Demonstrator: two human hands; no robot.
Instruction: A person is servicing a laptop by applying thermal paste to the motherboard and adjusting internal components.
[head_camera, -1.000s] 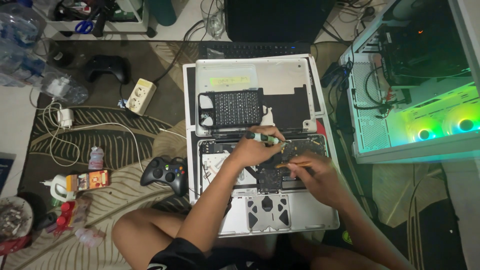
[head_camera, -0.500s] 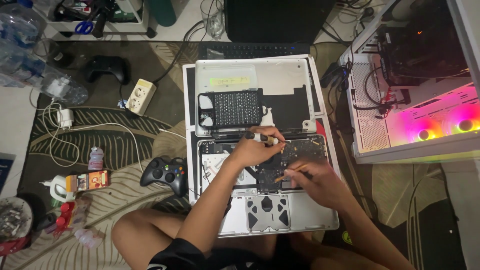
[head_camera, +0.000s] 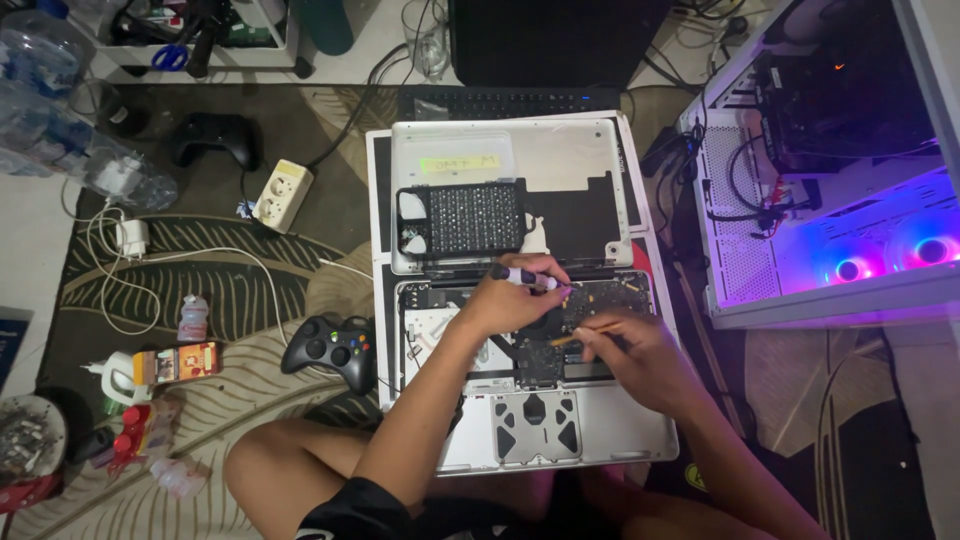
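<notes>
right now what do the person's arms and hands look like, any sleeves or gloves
Both arms are bare from shoulder to fingertips: no sleeves, gloves, watch or rings visible on the left hand or the right hand. Only a dark sleeveless top shows at the shoulder.

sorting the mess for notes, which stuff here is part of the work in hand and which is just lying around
In use: opened laptop, screwdriver in left hand, thin tool in right hand, removed bottom cover.

Lying about: two gamepads, power strip, charger, bottles.

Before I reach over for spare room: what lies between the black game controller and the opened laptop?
In the head view, only patterned rug shows between the controller and the laptop.
</notes>
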